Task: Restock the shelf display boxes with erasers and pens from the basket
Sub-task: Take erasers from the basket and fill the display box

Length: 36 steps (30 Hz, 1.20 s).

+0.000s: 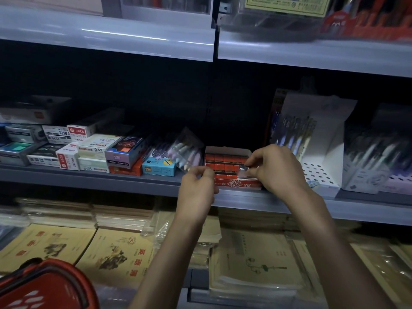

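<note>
A red and white eraser display box (231,185) marked 2B stands on the middle shelf, filled with rows of red and black erasers (225,162). My right hand (276,169) pinches one wrapped eraser (244,170) over the box's front right corner. At the box's front left corner, my left hand (197,181) has its fingers curled; what they grip is hidden. The red basket (42,286) shows at the bottom left corner.
Small stationery boxes (93,150) and a bag of pens (178,152) fill the shelf to the left. White pen display stands (321,152) sit to the right. Exercise books (116,253) lie on the lower shelf. Another shelf edge (107,39) hangs overhead.
</note>
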### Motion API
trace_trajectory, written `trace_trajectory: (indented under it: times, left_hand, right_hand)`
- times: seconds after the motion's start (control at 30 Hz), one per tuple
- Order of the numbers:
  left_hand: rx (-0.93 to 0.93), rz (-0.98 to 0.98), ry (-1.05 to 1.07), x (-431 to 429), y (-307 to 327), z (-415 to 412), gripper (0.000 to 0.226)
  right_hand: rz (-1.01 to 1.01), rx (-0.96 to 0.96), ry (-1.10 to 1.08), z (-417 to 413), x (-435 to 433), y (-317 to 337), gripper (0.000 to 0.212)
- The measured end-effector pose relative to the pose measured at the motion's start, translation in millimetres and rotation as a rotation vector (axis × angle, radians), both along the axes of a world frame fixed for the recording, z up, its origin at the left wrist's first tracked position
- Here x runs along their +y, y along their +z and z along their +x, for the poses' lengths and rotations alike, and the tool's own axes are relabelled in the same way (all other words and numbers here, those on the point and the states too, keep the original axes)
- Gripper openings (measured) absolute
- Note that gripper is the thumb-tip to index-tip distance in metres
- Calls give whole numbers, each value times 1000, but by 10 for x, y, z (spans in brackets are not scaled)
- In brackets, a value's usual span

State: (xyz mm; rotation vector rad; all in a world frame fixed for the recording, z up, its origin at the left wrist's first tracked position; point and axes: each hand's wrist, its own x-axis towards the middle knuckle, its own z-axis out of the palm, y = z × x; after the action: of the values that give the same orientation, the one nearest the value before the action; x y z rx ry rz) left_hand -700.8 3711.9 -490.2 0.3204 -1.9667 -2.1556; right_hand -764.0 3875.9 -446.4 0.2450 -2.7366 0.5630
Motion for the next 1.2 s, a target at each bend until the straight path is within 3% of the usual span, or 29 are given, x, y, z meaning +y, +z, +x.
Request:
trace_trajectory:
  times: [0.3, 0.43, 0.6, 0.67, 0.77, 0.87, 1.03, 1.2]
  left_hand:
    - [-4, -42, -22, -11, -13, 20, 25]
    - [-11, -44, -22, -31, -12, 34, 22]
    - [-16, -13, -3, -24, -3, 14, 20]
    - [-34, 107, -12, -9, 42, 19, 31]
    - [13, 470, -110, -10, 130, 35, 61]
    - [82, 685, -156, -40, 173, 35, 73]
    - [70, 641, -73, -28, 138, 29, 78]
    - [65, 668, -107, -12, 163, 37, 82]
  right_hand:
    - [271, -74, 58, 63, -17, 156, 18]
    - [304, -198, 99, 98, -43, 157, 40]
    - [289, -217, 110, 142, -43, 124, 46]
    - [214, -204, 111, 163, -26, 122, 48]
    - [64, -147, 123, 199, -14, 179, 46]
    - [5, -105, 112, 203, -3, 235, 44]
    - [104, -162, 38, 142, -63, 67, 36]
    - [67, -208, 13, 85, -35, 5, 33]
